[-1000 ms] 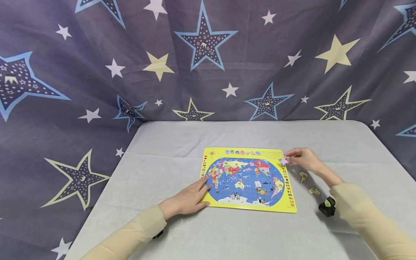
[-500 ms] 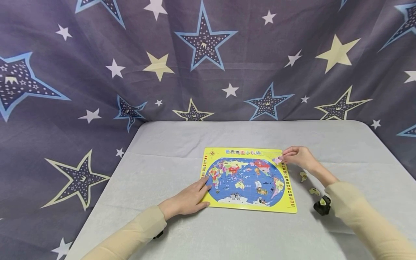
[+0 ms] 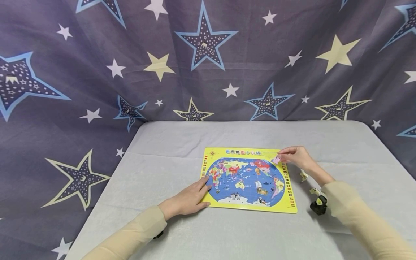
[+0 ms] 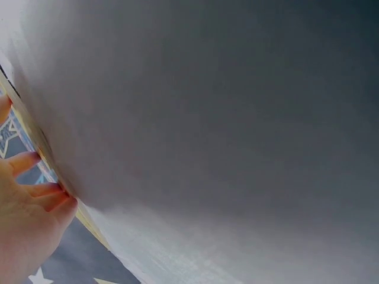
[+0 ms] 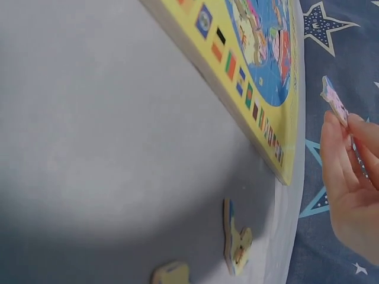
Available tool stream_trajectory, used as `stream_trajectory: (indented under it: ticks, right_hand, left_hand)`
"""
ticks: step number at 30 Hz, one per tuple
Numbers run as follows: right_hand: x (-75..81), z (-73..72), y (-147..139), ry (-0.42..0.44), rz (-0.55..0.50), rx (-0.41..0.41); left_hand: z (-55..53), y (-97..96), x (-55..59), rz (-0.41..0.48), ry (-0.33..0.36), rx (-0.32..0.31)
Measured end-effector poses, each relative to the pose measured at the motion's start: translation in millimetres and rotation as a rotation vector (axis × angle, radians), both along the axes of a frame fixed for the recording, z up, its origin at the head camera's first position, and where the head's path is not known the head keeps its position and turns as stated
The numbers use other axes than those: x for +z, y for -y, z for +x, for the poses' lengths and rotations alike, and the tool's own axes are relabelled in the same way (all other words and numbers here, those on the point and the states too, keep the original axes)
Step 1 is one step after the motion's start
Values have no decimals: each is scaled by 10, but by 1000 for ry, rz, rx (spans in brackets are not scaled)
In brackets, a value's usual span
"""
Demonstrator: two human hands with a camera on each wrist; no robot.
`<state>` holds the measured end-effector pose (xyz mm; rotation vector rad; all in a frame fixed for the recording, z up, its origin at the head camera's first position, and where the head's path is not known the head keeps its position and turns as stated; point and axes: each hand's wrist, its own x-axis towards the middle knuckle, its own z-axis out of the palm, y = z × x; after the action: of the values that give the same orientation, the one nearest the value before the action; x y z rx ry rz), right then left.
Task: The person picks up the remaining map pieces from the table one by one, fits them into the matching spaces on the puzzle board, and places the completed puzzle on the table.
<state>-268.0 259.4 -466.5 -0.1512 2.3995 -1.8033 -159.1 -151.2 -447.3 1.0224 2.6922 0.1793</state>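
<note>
A yellow-bordered world map puzzle board [image 3: 253,208] lies flat on the grey-covered table, most of its coloured land pieces set in the blue ocean. My left hand [image 3: 189,198] rests on the board's left edge, fingers extended over the border. Over the upper right corner of the map, my right hand [image 3: 298,157] pinches a small pink puzzle piece [image 3: 276,159] between thumb and fingers. In the right wrist view that pink piece [image 5: 335,102] stands tilted, clear of the board, its thin wooden side showing.
Two loose yellowish puzzle pieces, one farther back [image 3: 303,176] and one nearer [image 3: 315,191], lie right of the board under my right forearm. A black wrist camera [image 3: 318,206] hangs below the right cuff. A star-printed curtain [image 3: 201,83] stands behind the table [image 3: 175,144].
My right hand has moved a little left with the pink puzzle piece, from beside the board's right edge to over its upper right corner. The left hand has stayed in place.
</note>
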Motion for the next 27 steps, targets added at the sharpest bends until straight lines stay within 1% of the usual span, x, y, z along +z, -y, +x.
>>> stream_trajectory:
  ticks: [3, 4, 7, 12, 15, 21, 25, 27]
  right_hand:
    - [134, 81, 71, 20, -25, 28]
    - [165, 99, 90, 30, -42, 32]
    - [254, 143, 143, 44, -44, 52]
    - [350, 183, 206, 121, -84, 32]
    - [366, 181, 212, 162, -105, 22]
    - [339, 164, 198, 202, -81, 28]
    - [315, 157, 196, 221, -114, 35]
    - [316, 157, 199, 230, -124, 26]
  left_hand:
    - [1, -2, -1, -2, -3, -3]
    - [1, -2, -2, -6, -2, -2]
    - [2, -3, -7, -11, -2, -1]
    - [0, -3, -11, -11, 3, 0]
    - [-2, -1, -11, -11, 7, 2]
    - [-3, 5, -14, -14, 10, 6]
    - [-4, 3, -10, -17, 7, 4]
    - [-3, -1, -3, -18, 7, 4]
